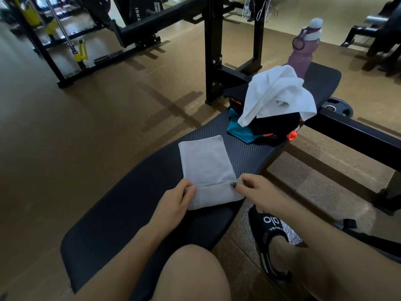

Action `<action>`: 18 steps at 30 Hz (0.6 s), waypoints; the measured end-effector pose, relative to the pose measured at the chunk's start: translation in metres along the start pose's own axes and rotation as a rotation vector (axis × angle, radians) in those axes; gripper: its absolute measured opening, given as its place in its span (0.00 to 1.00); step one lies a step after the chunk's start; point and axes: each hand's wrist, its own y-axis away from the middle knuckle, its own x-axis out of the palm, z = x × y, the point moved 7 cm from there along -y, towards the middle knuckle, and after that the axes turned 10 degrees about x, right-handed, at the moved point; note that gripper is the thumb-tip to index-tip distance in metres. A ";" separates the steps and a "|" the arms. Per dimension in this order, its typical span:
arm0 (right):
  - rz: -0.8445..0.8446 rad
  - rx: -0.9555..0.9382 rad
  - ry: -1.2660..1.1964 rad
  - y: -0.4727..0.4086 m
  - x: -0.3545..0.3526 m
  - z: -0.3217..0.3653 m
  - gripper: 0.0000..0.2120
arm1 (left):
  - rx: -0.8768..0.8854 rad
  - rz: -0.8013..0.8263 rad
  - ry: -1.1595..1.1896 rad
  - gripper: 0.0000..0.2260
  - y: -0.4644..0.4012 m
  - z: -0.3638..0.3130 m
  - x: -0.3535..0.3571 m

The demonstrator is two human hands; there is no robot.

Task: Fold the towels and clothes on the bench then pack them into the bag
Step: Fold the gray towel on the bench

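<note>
On the desk (134,205) a grey towel (206,164) lies folded; the left hand (173,205) and right hand (253,190) each pinch its folded edge, clothes (273,109) piled farther along

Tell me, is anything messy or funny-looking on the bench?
Yes. The white towel is crumpled and draped unevenly over a heap of dark clothes at the far end of the bench, not folded. The grey towel looks neat; the left hand and right hand pinch its folded edge.
</note>
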 end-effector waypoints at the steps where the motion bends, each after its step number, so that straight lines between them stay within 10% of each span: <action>1: -0.026 0.014 0.008 -0.003 0.000 -0.001 0.16 | -0.016 -0.032 0.007 0.09 -0.001 0.003 0.001; 18: -0.319 -0.005 0.607 -0.015 0.012 0.016 0.13 | 0.104 -0.236 -0.625 0.07 -0.013 0.007 0.000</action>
